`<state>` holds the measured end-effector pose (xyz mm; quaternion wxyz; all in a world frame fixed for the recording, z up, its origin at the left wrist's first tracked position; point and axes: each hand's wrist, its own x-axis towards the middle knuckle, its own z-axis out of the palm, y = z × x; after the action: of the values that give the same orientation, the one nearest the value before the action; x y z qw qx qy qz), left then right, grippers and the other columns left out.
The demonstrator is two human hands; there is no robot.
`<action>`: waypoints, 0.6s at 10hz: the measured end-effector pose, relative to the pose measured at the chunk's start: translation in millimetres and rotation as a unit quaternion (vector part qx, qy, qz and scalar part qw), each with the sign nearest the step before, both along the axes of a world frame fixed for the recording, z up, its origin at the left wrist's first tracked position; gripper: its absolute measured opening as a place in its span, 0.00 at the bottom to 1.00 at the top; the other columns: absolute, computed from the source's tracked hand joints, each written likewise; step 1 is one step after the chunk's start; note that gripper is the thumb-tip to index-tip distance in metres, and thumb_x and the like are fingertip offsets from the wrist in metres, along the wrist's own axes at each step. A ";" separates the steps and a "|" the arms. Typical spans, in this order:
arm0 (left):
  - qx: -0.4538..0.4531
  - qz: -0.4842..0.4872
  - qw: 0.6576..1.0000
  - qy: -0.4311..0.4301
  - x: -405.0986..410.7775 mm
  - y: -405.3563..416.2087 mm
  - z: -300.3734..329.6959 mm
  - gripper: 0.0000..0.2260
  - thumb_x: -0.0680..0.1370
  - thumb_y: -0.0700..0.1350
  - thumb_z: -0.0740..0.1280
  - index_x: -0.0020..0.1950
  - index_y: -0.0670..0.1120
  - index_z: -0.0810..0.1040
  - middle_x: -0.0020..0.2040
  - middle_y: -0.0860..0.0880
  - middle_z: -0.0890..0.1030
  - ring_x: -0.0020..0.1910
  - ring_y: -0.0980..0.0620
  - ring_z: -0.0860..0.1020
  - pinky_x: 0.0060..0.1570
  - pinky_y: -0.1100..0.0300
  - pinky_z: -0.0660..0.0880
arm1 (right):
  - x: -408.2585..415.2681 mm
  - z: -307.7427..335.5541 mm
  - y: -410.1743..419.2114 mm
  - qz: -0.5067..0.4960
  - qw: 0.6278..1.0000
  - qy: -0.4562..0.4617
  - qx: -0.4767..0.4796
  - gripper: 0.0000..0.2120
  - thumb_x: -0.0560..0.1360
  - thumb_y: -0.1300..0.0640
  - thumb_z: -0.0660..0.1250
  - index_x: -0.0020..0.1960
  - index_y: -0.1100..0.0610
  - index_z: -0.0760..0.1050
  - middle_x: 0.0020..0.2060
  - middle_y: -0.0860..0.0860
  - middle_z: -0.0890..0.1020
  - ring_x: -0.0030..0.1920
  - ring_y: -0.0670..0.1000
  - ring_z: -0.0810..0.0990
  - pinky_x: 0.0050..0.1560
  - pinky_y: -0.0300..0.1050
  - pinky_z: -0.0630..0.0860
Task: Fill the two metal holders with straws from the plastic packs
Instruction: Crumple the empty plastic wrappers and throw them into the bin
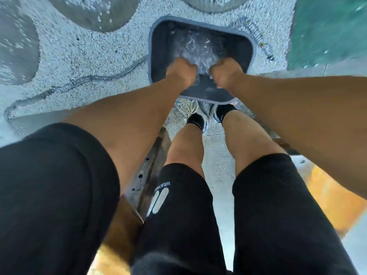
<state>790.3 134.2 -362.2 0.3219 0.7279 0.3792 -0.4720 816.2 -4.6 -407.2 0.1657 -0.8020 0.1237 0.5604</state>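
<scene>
Both hands over the grey bin, gripping crumpled clear plastic.

The grey bin point(156, 56) stands open on the pebbled floor point(99, 48), directly ahead of the person's shoes point(198, 111). The left hand point(181, 71) and right hand point(225, 73) are side by side above the bin's near half, each fisted, fingers curled tight on the near edge of a clear plastic pack point(198, 50) that sits crumpled inside the bin's opening. Whether the pack contains straws cannot be told; the film is blurred and glinting. No metal holder can be made out near the bin. Both forearms reach down to the bin from either side of the black shorts point(268, 195). A green surface point(327, 30) lies to the right of the bin.
</scene>
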 end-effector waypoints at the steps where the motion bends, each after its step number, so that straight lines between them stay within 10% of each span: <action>1: -0.088 0.069 0.991 0.070 -16.1 2.3 58.9 0.07 0.84 0.46 0.62 0.55 0.44 0.76 0.51 0.44 0.82 0.49 0.46 0.83 0.53 0.50 0.83 | -4.3 92.4 8.6 0.123 0.991 0.051 -0.001 0.16 0.82 0.62 0.60 0.68 0.64 0.75 0.61 0.63 0.80 0.63 0.62 0.79 0.60 0.53 0.79; 6: -0.099 0.240 0.965 -0.047 -63.9 37.6 283.5 0.09 0.84 0.48 0.63 0.53 0.44 0.79 0.50 0.42 0.85 0.48 0.44 0.84 0.50 0.49 0.84 | -49.0 307.3 30.9 0.072 0.995 0.018 0.060 0.09 0.78 0.56 0.62 0.42 0.58 0.76 0.46 0.58 0.84 0.47 0.59 0.84 0.48 0.49 0.81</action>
<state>726.4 171.9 -78.7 0.5135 0.6015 0.4790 -0.3809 767.2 26.4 -99.9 0.1704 -0.7873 0.0344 0.5915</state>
